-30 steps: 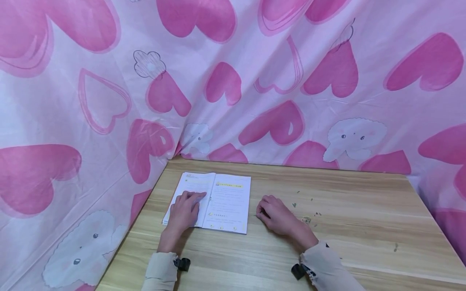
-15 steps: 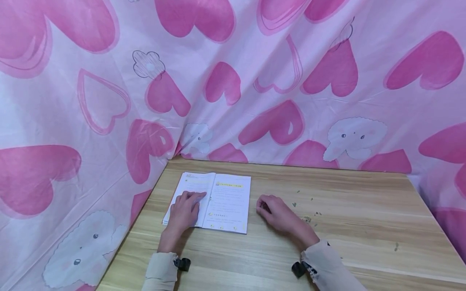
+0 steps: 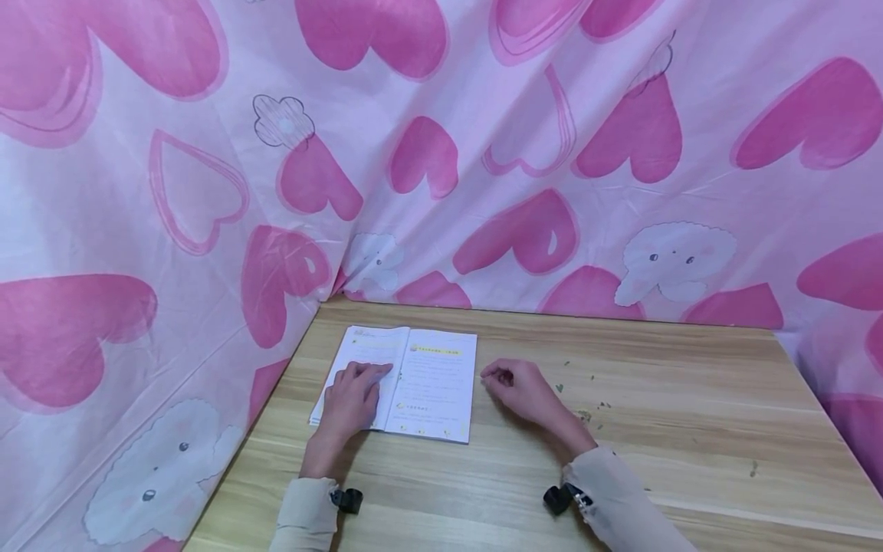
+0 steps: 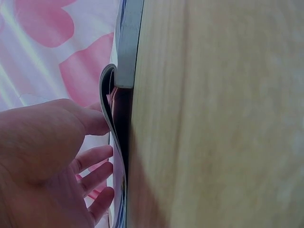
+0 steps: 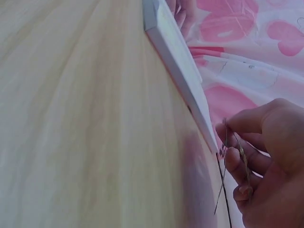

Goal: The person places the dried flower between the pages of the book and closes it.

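An open book with printed white pages lies toward the left of the table. My left hand rests on its left page, fingers stretched toward the spine. In the left wrist view, the left hand touches the curved page edge with its thumb, the other fingers spread. My right hand is just right of the book, apart from it. The right wrist view has the right hand pinching thin dried plant stems between curled fingers and thumb. In the head view these stems are too small to make out.
Small dark plant bits are scattered on the wooden table right of the right hand. A pink heart-patterned cloth hangs along the back and left table edges. Each wrist wears a black camera.
My right hand has shifted slightly up and left, toward the book, and its fingers now point more to the left. The left hand and the book have stayed in place.
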`<state>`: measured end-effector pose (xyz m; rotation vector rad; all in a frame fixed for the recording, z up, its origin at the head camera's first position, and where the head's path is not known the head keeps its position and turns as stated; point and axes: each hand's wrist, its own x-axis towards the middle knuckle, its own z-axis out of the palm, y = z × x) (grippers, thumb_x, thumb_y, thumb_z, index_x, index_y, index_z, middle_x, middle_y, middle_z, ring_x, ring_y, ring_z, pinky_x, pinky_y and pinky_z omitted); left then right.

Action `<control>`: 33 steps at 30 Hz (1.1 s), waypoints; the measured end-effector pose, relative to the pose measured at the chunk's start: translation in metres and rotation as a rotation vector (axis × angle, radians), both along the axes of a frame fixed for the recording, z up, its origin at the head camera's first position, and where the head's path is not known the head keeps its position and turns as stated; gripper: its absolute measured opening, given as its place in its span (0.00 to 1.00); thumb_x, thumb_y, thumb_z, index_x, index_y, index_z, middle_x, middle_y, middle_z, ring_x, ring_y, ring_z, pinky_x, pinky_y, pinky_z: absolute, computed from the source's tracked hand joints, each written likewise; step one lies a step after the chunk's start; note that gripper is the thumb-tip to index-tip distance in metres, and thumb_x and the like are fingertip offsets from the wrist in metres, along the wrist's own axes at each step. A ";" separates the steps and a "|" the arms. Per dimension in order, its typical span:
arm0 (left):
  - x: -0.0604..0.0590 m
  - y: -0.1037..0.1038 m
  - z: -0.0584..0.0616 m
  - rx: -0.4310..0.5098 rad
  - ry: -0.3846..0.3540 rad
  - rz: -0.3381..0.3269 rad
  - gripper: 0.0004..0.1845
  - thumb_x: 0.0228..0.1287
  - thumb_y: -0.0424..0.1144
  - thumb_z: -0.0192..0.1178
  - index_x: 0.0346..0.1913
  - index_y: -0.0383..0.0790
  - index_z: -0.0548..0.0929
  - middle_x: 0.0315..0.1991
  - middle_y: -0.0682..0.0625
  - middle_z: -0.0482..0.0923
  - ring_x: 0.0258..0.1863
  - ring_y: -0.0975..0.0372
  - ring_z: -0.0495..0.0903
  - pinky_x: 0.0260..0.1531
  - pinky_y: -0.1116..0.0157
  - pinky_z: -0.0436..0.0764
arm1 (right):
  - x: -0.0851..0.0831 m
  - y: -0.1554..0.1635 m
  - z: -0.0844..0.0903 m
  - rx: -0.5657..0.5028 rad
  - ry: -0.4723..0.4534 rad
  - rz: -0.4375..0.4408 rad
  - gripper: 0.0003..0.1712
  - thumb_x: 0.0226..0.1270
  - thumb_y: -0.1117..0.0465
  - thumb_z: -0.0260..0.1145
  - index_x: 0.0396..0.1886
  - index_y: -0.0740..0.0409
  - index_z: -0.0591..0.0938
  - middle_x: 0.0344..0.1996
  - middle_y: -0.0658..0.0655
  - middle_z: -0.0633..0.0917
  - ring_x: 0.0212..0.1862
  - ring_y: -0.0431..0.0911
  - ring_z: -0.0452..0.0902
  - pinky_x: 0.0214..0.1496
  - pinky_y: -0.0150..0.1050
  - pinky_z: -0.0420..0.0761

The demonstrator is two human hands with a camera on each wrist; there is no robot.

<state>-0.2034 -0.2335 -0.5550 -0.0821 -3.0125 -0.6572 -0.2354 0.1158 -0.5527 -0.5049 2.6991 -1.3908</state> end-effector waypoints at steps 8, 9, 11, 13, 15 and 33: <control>0.000 -0.001 0.000 -0.003 0.000 -0.003 0.23 0.82 0.39 0.57 0.73 0.61 0.81 0.69 0.43 0.75 0.67 0.43 0.73 0.59 0.39 0.76 | -0.009 -0.020 0.009 -0.077 -0.037 -0.083 0.11 0.76 0.62 0.71 0.54 0.55 0.92 0.39 0.51 0.91 0.39 0.42 0.82 0.42 0.32 0.83; 0.001 -0.001 0.000 -0.004 -0.001 -0.002 0.23 0.82 0.39 0.57 0.73 0.61 0.82 0.69 0.44 0.75 0.67 0.44 0.73 0.59 0.39 0.76 | -0.010 -0.022 0.009 -0.093 -0.053 -0.087 0.12 0.76 0.62 0.70 0.55 0.55 0.92 0.39 0.51 0.90 0.39 0.43 0.81 0.42 0.33 0.83; 0.000 -0.001 -0.001 -0.004 -0.002 -0.001 0.23 0.82 0.40 0.57 0.73 0.62 0.82 0.69 0.44 0.75 0.67 0.44 0.73 0.59 0.39 0.76 | -0.012 -0.028 0.009 -0.125 -0.085 -0.094 0.13 0.76 0.62 0.71 0.56 0.56 0.91 0.40 0.52 0.90 0.39 0.43 0.81 0.42 0.33 0.82; 0.000 -0.001 -0.001 0.001 0.000 -0.001 0.23 0.82 0.40 0.57 0.73 0.62 0.82 0.69 0.44 0.75 0.66 0.44 0.73 0.59 0.39 0.76 | -0.014 -0.033 0.008 -0.164 -0.121 -0.102 0.14 0.76 0.63 0.70 0.58 0.57 0.90 0.41 0.54 0.90 0.39 0.43 0.80 0.40 0.32 0.82; 0.000 -0.001 -0.001 0.007 0.002 -0.001 0.23 0.82 0.40 0.57 0.73 0.62 0.82 0.69 0.44 0.76 0.66 0.44 0.73 0.59 0.39 0.76 | -0.015 -0.038 0.008 -0.210 -0.163 -0.111 0.16 0.76 0.64 0.70 0.60 0.57 0.89 0.41 0.55 0.89 0.37 0.43 0.80 0.37 0.31 0.81; 0.000 -0.001 0.000 0.011 -0.005 0.009 0.22 0.82 0.40 0.58 0.73 0.63 0.82 0.70 0.45 0.75 0.67 0.45 0.72 0.61 0.40 0.74 | -0.030 -0.068 -0.002 -0.361 -0.274 -0.234 0.11 0.74 0.62 0.74 0.52 0.59 0.89 0.39 0.57 0.95 0.32 0.45 0.90 0.28 0.31 0.80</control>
